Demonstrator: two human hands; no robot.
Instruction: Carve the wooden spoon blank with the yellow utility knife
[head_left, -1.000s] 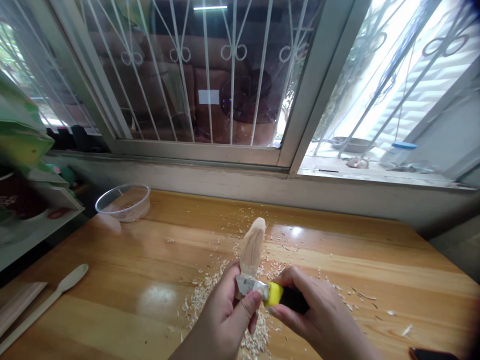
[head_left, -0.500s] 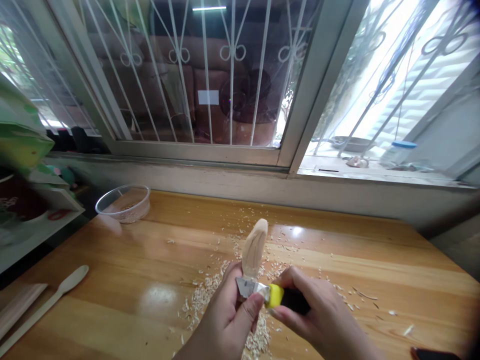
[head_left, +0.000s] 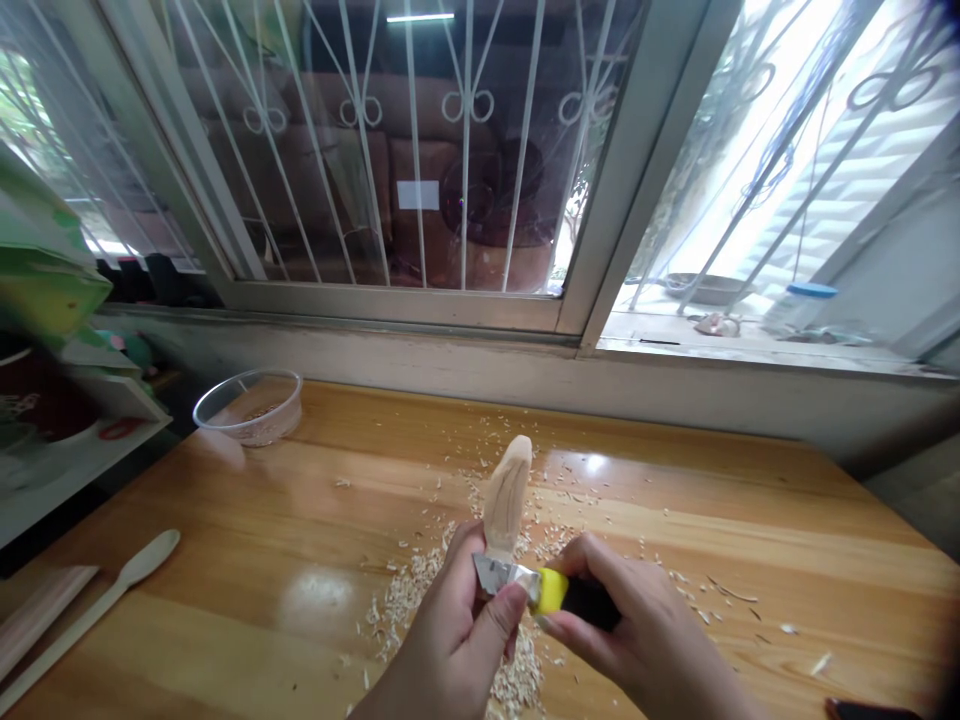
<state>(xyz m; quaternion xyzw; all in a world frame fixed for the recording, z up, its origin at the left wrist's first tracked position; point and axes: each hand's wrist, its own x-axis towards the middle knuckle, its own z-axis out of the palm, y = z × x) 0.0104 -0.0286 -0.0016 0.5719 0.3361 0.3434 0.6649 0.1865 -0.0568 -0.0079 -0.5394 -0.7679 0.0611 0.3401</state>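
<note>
My left hand (head_left: 469, 620) is closed round the lower part of a pale carved piece of wood (head_left: 508, 495), whose rounded end points up and away from me. My right hand (head_left: 622, 610) grips a utility knife (head_left: 553, 591) with a yellow and black handle. Its short metal blade lies across the wood just above my left fingers, and my left thumb presses by the metal near the yellow collar. The wood's lower end is hidden in my left hand. Wood shavings (head_left: 517, 680) lie heaped on the table below both hands.
On the wooden table (head_left: 247, 530), a wooden spoon (head_left: 142, 562) and a flat wood strip (head_left: 41, 610) lie at left. A clear plastic bowl (head_left: 251, 410) stands at the back left. A dark object (head_left: 862, 710) sits at the front right edge. A barred window rises behind.
The wood's tip has tilted very slightly to the left. Both hands and the knife keep nearly the same place, and the whole view has shifted a little.
</note>
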